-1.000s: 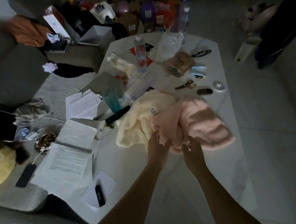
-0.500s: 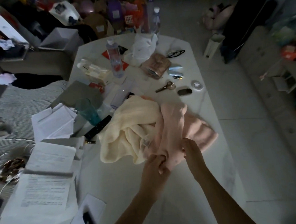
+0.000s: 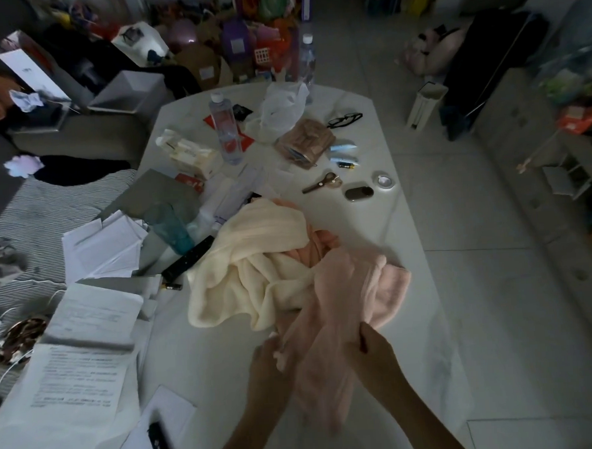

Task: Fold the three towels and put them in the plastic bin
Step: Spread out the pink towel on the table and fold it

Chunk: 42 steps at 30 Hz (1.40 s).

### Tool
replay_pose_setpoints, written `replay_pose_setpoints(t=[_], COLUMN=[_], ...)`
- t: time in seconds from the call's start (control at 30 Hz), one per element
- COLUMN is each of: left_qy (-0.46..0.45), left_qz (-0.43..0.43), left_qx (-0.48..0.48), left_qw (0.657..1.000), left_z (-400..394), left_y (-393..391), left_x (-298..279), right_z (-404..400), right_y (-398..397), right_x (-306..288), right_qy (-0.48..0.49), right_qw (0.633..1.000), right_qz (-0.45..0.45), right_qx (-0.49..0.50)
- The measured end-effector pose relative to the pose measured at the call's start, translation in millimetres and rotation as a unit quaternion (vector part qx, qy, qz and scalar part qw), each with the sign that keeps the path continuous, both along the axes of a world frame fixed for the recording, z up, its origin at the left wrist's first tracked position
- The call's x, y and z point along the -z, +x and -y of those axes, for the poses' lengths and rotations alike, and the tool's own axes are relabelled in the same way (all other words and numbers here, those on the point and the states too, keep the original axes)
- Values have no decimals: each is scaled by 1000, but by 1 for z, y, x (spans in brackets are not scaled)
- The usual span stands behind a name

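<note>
One pink towel (image 3: 340,311) is gripped at its near edge by curled fingers of two hands, left hand (image 3: 272,363) and right hand (image 3: 371,350), above the white table (image 3: 423,320). One cream towel (image 3: 255,260) is seen crumpled beside it, touching.

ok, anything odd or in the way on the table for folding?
Nothing spilled or broken. The cream towel and pink towel lie tangled in one crumpled heap; both hands, left and right, grip the pink one. Scissors, a water bottle and loose papers crowd the table.
</note>
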<state>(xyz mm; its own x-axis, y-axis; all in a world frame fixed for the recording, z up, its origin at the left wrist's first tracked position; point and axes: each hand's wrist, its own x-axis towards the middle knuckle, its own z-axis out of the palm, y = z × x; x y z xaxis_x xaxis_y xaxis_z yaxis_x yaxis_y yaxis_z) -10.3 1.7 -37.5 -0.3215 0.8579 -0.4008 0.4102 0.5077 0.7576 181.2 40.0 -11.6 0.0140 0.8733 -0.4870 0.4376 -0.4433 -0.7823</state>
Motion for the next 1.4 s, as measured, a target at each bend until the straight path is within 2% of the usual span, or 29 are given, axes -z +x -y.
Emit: replay_pose_setpoints(t=[0.1,0.13,0.2,0.3,0.37,0.43,0.57,0.63,0.7,0.8,0.9,0.97,1.03,1.13,1.2,1.27,1.33,1.4], left_qy=[28,30,14,-39,-60,-56,-48,-58,-77,-94,-87,-52,-13,15,-58,-103,-102,-102], left_qz=[119,119,39,-42,-136,-174,-183,-204,-236,-262,-288,-283,-275,-188,-108,-112,-136,-202], left_qx=[25,65,156,232,304,313,278,249,213,64,-44,-118,-147,-87,2,125,175,207], left_qw=[992,990,987,971,941,932,942,945,945,958,953,950,950,978,992,980,970,952], left_z=[-31,-38,-44,-34,-20,-5,20,27,30,36,47,58,68,79,83,89,98,108], left_y=[24,35,53,69,77,83,78,64,49,26,6,-2,-3,16,34,49,58,60], left_x=[-18,-20,-17,-4,8,17,26,26,23,11,9,10,13,16,14,23,33,39], right_z=[33,41,51,52,46,34,2,-11,-15,-6,5,7,5,1,-2,-6,-5,-1], right_y=[32,45,73,103,112,114,99,85,69,50,46,49,52,52,46,38,30,28], right_x=[14,21,35,46,46,39,23,18,17,31,45,50,52,53,51,49,49,53], right_qy=[-52,-83,-144,-187,-180,-133,-21,-11,-14,-12,-35,-35,-41,-14,40,75,87,96], right_qw=[998,995,987,978,978,983,995,998,998,984,970,957,953,971,976,972,947,888], right_qz=[25,40,70,83,71,68,56,41,65,152,199,217,216,185,163,157,222,340], right_qx=[-31,-27,4,43,76,103,79,47,-3,-96,-138,-188,-209,-149,-139,-154,-214,-293])
